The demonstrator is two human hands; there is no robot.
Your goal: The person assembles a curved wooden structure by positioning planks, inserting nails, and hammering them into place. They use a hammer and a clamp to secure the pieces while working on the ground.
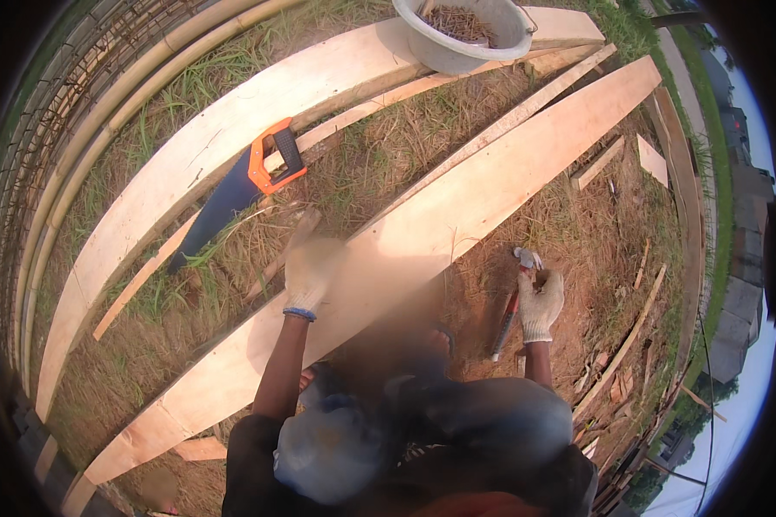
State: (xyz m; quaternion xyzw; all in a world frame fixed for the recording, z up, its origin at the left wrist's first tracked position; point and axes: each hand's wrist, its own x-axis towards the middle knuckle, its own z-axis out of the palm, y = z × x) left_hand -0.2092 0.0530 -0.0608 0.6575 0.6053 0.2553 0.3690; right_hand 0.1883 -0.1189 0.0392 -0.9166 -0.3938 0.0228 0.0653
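Note:
My left hand, in a pale knit glove with a blue cuff, is at the far edge of a long wooden plank. Its fingers blur into the pale wood, so their grip cannot be made out. The plank runs slantwise in front of my bent legs. To the right of it, my gloved right hand is closed around a hammer close to its metal head. The hammer's red and black handle slants down toward the dirt.
Beyond the plank lies a handsaw with an orange and black handle, against another broad board. A grey bucket of nails stands on that board. Bamboo poles and wire mesh line the left; wood scraps lie at right.

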